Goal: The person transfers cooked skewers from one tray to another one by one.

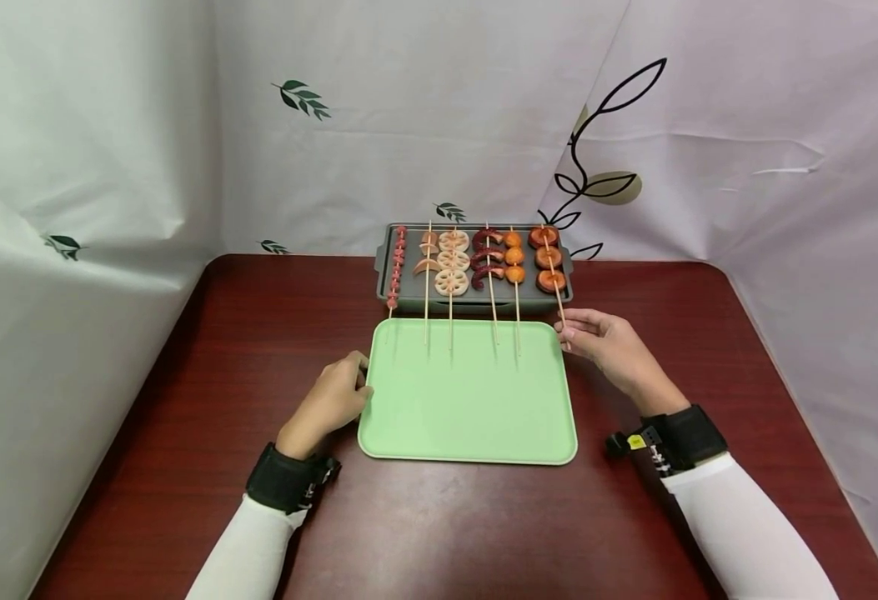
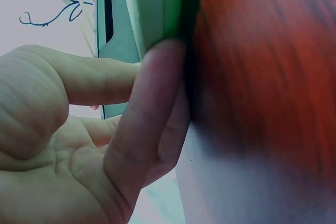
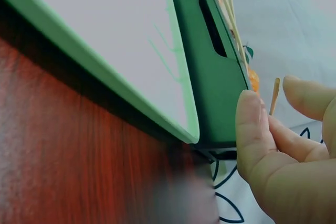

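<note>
Skewers of play food lie side by side on a dark grey grill tray (image 1: 383, 275) at the far side of a dark red wooden table (image 1: 183, 400). The rightmost one, the skewer of round orange slices (image 1: 549, 258), rests on the right end of the grill tray, and its bare wooden stick reaches forward over the tray's near edge. The right hand (image 1: 609, 348) is at the free end of that stick, thumb and fingers curled and closing round it; the right wrist view shows the stick's tip (image 3: 274, 96) between the thumb and a fingertip, so the hand pinches it lightly.

To the left of that skewer, in order, lie a skewer of small orange balls (image 1: 514, 257), a skewer of dark red curved pieces (image 1: 487, 257), a skewer of pale lotus root slices (image 1: 452, 260), a skewer of pinkish curved pieces (image 1: 427, 254), and a thin skewer of small red beads (image 1: 395, 267) at the far left. Their sticks overhang a pale green tray (image 1: 469, 433), which sits just in front of the grill tray, its far edge right beside it.

The left hand (image 1: 331, 398) rests on the table at the green tray's left edge. Its fingers are curled, and the left wrist view shows a fingertip (image 2: 157, 77) pressed against the tray's rim, so it holds the edge rather than lying loose.

Both wrists wear black straps over white sleeves. White cloth printed with leaf sprigs hangs behind and to both sides of the table.
</note>
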`<state>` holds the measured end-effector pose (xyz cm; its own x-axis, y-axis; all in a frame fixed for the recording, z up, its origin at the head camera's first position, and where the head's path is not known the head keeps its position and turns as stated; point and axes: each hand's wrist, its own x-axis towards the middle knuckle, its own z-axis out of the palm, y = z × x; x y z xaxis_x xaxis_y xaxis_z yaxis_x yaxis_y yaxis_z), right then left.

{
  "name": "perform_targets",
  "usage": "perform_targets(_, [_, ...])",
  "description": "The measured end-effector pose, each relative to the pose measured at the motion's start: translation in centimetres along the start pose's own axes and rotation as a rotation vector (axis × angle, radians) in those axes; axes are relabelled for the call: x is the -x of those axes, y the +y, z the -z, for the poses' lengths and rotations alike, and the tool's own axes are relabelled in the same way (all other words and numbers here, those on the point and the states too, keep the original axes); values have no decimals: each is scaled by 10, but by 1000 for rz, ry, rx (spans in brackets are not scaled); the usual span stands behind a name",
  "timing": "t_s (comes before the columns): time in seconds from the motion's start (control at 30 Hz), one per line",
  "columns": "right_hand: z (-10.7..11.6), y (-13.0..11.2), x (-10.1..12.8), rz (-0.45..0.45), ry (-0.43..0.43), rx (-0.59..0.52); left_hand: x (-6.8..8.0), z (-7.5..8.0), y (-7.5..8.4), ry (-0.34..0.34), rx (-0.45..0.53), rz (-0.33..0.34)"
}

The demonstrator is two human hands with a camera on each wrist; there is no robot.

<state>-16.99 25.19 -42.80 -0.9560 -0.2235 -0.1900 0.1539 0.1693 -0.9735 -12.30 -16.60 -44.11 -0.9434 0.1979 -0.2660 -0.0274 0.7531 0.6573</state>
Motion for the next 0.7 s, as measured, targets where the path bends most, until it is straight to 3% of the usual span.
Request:
perform_targets(0.17, [1,-1,-7,-16,-19,-126,0,0,-1,-11,24,9])
perform_targets(0.37, [3,-3,-11,-39,-41,-195,0,-1,-2,-12,39,10])
perform_targets(0.7, [9,-5,-14,-75,-61,-219,1,-1,0,-1,41,4])
